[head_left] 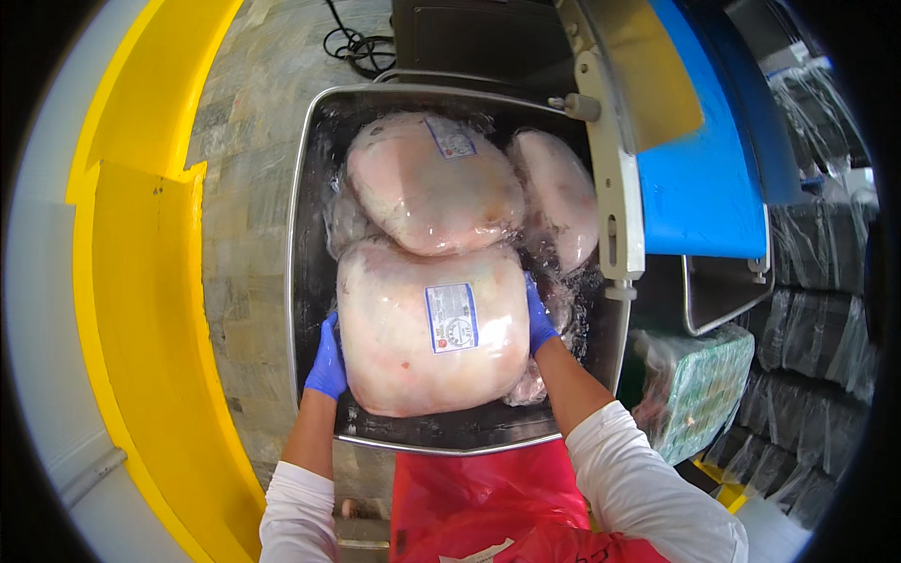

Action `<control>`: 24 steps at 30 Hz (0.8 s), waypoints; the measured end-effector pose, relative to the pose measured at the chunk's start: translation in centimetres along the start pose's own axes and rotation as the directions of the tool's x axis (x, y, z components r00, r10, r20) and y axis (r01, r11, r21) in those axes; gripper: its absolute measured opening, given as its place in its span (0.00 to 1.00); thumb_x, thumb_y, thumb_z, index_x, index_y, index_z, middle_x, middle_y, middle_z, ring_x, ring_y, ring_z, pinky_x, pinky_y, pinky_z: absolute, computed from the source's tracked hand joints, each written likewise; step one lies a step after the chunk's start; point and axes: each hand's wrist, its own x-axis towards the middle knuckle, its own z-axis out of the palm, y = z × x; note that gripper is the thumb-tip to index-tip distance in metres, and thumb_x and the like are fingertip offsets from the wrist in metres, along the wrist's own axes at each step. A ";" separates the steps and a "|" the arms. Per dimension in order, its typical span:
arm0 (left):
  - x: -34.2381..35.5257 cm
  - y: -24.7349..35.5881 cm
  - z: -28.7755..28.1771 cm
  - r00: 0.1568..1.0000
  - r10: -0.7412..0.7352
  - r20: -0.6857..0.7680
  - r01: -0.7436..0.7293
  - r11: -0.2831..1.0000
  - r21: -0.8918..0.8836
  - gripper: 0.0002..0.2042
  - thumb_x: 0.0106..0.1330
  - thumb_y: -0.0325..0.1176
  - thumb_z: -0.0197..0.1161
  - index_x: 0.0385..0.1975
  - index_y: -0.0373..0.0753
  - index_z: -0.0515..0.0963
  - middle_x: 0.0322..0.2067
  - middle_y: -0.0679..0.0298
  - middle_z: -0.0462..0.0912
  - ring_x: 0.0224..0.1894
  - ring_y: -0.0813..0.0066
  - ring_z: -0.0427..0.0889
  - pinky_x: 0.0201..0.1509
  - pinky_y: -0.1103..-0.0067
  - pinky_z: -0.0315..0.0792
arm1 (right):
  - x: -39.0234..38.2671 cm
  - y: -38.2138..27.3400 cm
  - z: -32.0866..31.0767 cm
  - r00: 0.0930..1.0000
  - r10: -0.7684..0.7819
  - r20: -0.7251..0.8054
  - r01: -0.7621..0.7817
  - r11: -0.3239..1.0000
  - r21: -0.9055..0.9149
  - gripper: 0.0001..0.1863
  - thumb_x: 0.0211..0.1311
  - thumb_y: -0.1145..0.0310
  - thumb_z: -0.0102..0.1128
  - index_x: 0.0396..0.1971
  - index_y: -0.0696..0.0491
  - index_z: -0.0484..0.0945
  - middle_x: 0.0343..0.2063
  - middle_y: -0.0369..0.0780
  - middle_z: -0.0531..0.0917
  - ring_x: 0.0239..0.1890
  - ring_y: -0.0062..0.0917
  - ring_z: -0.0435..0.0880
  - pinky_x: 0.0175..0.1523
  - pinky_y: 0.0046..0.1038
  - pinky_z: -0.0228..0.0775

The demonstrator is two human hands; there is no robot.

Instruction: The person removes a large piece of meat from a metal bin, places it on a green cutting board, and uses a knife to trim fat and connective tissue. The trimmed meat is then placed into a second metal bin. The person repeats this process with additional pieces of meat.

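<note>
Tiled floor (239,225) borders the metal bin (441,433) leftward; inside it, part-open left hand (327,364) and right hand (540,321) clasp one wrapped meat piece (411,328).

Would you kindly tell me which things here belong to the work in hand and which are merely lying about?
In use: left hand, right hand, wrapped meat between them, metal tub.
Apparently just lying about: black cable, green crate, dark stack.

Bright light — glare spots on the wrapped meat (427,202) — bent, blackened edges
</note>
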 end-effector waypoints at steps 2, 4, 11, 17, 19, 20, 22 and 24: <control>0.9 0.1 0.7 0.999 -0.002 0.043 0.001 1.000 0.013 0.32 0.78 0.62 0.47 0.68 0.43 0.74 0.65 0.59 0.80 0.66 0.60 0.77 0.73 0.64 0.69 | 0.9 0.4 -1.8 0.994 -0.047 0.101 0.044 0.999 0.024 0.29 0.82 0.45 0.43 0.66 0.51 0.76 0.61 0.40 0.83 0.62 0.31 0.79 0.71 0.34 0.68; 0.4 -0.1 1.3 0.996 -0.020 0.082 0.019 1.000 0.016 0.33 0.80 0.61 0.44 0.72 0.42 0.70 0.68 0.59 0.77 0.67 0.61 0.75 0.74 0.66 0.67 | 0.5 0.9 -1.7 0.999 -0.027 0.030 0.025 0.997 0.068 0.31 0.82 0.42 0.43 0.68 0.51 0.75 0.61 0.39 0.83 0.61 0.30 0.80 0.71 0.34 0.69; -4.8 -1.9 1.7 0.967 0.230 0.109 -0.243 0.960 0.136 0.27 0.82 0.54 0.47 0.65 0.38 0.75 0.58 0.61 0.83 0.58 0.64 0.81 0.67 0.70 0.74 | -4.4 0.5 0.4 0.996 -0.079 0.031 0.081 0.996 -0.050 0.33 0.82 0.42 0.42 0.70 0.51 0.72 0.65 0.41 0.80 0.65 0.30 0.77 0.73 0.33 0.66; -15.7 -5.5 4.2 0.954 0.293 -0.058 -0.283 0.949 0.137 0.27 0.83 0.52 0.46 0.71 0.39 0.69 0.66 0.59 0.77 0.64 0.63 0.78 0.70 0.68 0.72 | -13.2 -1.4 2.8 0.999 -0.035 0.005 0.035 0.998 0.043 0.25 0.83 0.53 0.45 0.69 0.52 0.74 0.61 0.40 0.82 0.61 0.28 0.79 0.71 0.34 0.69; -17.3 -7.7 -1.5 0.912 0.383 -0.145 -0.341 0.906 0.251 0.31 0.83 0.56 0.43 0.75 0.40 0.64 0.71 0.60 0.73 0.67 0.60 0.76 0.71 0.65 0.71 | -16.3 -2.1 3.2 0.989 -0.117 0.093 0.123 0.991 -0.061 0.24 0.84 0.54 0.45 0.68 0.53 0.74 0.63 0.39 0.80 0.63 0.26 0.77 0.72 0.32 0.66; -18.5 -7.9 -3.7 0.924 0.366 -0.112 -0.343 0.922 0.178 0.32 0.83 0.57 0.43 0.76 0.41 0.62 0.72 0.60 0.71 0.69 0.59 0.74 0.73 0.64 0.70 | -17.0 -1.3 1.2 0.980 -0.157 0.118 0.173 0.974 -0.143 0.21 0.83 0.59 0.47 0.65 0.54 0.75 0.58 0.36 0.81 0.59 0.23 0.77 0.70 0.31 0.68; -19.6 -9.2 -6.1 0.947 0.314 -0.070 -0.314 0.949 0.009 0.34 0.83 0.59 0.42 0.78 0.41 0.59 0.75 0.59 0.67 0.72 0.56 0.70 0.75 0.63 0.67 | -19.8 -0.8 -0.4 0.990 -0.133 0.055 0.140 0.977 -0.162 0.26 0.85 0.51 0.45 0.69 0.53 0.72 0.63 0.37 0.79 0.62 0.22 0.75 0.73 0.30 0.64; -22.1 -11.2 -1.2 0.949 0.314 -0.033 -0.308 0.942 0.134 0.30 0.84 0.54 0.44 0.77 0.40 0.61 0.74 0.57 0.67 0.73 0.57 0.70 0.76 0.64 0.66 | -23.8 -1.3 -1.6 0.997 -0.062 0.053 0.065 0.997 -0.049 0.27 0.85 0.49 0.45 0.70 0.51 0.72 0.63 0.38 0.79 0.63 0.23 0.74 0.74 0.29 0.62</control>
